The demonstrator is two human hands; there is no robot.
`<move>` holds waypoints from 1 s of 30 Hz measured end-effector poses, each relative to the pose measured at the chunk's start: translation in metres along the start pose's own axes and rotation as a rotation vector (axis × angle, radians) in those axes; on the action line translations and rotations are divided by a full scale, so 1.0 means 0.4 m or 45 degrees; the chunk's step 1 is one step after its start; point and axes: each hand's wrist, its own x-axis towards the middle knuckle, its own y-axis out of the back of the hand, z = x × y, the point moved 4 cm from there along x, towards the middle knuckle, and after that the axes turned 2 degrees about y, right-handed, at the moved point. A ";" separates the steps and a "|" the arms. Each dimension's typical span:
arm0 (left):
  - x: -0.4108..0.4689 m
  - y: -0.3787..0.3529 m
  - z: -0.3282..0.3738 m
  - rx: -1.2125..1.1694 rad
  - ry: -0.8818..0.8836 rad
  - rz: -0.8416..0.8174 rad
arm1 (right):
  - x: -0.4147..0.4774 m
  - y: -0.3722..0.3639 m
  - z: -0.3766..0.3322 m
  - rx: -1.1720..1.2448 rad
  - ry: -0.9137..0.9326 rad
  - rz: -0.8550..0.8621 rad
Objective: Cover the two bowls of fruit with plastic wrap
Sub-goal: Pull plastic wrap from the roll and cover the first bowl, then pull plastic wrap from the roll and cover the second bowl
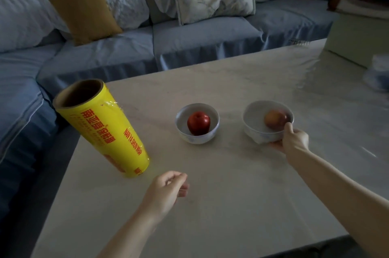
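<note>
Pale, marble-look tabletop (231,194), seen from the near edge. A tall yellow roll of plastic wrap (105,129) on a brown cardboard core stands on end by the left edge. Mid-table sits a small white ceramic bowl (181,115) with a red apple (198,123) in it. To its right, a 2nd white ceramic bowl (252,129) holds a blurred orange-red fruit (273,119).

The right hand (294,139) grasps this 2nd bowl, thumb over the rim, fingers under. The left hand (168,186) hangs near the roll's base, fingers loosely curled, holding nothing.

Neither bowl is covered, so this looks like setup, i.e. positioning the bowl. Next probably calls for finding the film's loose edge and steadying the roll while pulling a sheet.

Red print on the roll reads "NAN YA SHUN WRAP", w/ large Chinese characters alongside.
</note>
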 end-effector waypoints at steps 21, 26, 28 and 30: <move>0.279 -0.092 0.086 -0.135 0.187 0.262 | -0.009 -0.008 0.054 -1.087 0.787 -0.052; 0.278 -0.091 0.077 -0.182 0.155 0.243 | 0.013 -0.017 0.051 -0.947 0.796 -0.056; 0.264 -0.099 0.077 -0.181 0.185 0.272 | 0.012 -0.017 0.054 -0.911 0.793 -0.041; 0.235 -0.138 0.073 -0.115 0.249 0.192 | 0.016 -0.015 0.057 -0.887 0.793 -0.026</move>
